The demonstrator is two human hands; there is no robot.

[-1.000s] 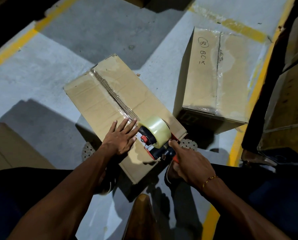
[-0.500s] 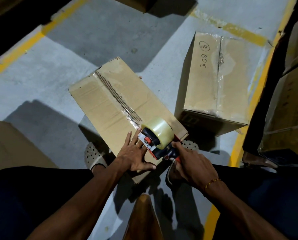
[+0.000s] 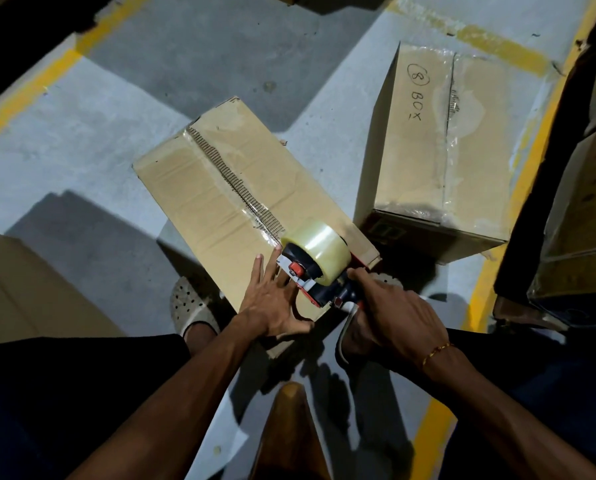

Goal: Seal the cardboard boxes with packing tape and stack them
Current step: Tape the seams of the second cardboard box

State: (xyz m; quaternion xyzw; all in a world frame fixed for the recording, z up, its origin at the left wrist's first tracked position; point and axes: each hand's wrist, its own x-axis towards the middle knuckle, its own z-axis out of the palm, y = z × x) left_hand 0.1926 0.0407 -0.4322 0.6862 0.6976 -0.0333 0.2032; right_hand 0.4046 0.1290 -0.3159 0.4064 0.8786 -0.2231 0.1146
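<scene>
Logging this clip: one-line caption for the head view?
Right hand grips tape dispenser at near end of cardboard box; left hand presses the box top flat.

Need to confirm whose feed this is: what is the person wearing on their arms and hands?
Both forearms are bare, with no sleeves and no gloves in view. The right hand has a thin gold-coloured chain bracelet at the wrist. The left hand and its wrist carry nothing: no watch, band or ring shows.

Left hand [image 3: 272,303]: fingers straight and spread, palm flat on the brown cardboard box [image 3: 234,206], just left of the red-and-black tape dispenser [image 3: 319,271]. Right hand [image 3: 393,317]: fingers curled round the dispenser's handle, forearm extended.
</scene>
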